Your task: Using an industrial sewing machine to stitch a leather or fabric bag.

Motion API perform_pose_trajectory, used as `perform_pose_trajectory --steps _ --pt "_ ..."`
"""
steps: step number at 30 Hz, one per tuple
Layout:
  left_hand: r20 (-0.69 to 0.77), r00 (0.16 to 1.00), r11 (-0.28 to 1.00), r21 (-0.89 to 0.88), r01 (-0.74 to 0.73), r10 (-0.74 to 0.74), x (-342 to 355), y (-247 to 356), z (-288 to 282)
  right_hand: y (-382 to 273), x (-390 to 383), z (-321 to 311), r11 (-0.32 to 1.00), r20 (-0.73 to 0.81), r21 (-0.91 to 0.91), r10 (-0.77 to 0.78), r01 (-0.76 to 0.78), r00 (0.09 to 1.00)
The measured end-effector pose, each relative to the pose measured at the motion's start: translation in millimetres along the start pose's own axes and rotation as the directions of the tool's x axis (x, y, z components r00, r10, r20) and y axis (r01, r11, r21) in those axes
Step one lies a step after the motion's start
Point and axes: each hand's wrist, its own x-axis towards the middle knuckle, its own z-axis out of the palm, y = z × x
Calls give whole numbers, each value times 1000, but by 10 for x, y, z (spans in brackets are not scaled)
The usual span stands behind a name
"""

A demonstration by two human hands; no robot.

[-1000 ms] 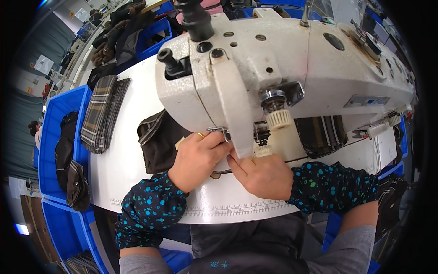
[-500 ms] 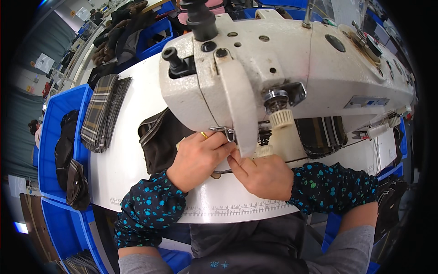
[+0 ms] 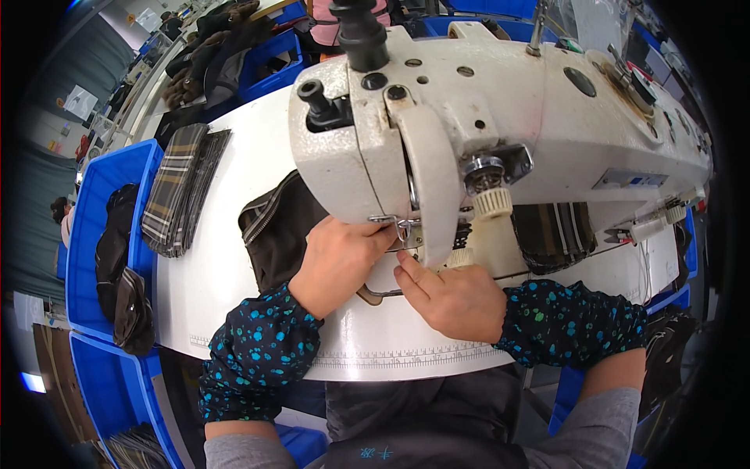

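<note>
The white sewing machine [image 3: 336, 168] stands before me, its presser foot [image 3: 403, 230] by my fingertips. My left hand [image 3: 337, 262] reaches in beside the needle area with its fingers pressed together; the tips are partly hidden behind the machine head. My right hand [image 3: 459, 303] is just in front of the foot, index finger and thumb drawn close together, the other fingers curled. Whatever either hand pinches is too small to make out. Dark brown fabric [image 3: 283, 227] with a striped edge lies folded on the white table [image 3: 375, 336], left of and behind my left hand.
A stack of plaid fabric pieces [image 3: 178, 195] lies on the table's left side. More plaid pieces [image 3: 551, 238] are under the machine arm. Blue bins [image 3: 82, 273] with dark cloth stand along the left edge. A printed ruler [image 3: 414, 358] follows the table's front edge.
My fingertips, close together before, are now apart, with the left hand nearer the needle area. The view has shifted slightly, so the machine appears farther right and lower.
</note>
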Motion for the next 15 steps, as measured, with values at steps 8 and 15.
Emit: perform_pose_trajectory --steps 8,15 --pt "85 995 995 -79 60 -53 -10 -61 -98 2 -19 13 1000 -1 10 -3 3 1000" --pt "190 980 949 -293 120 -66 127 24 -312 30 -2 -8 1000 -39 0 -28 28 999"
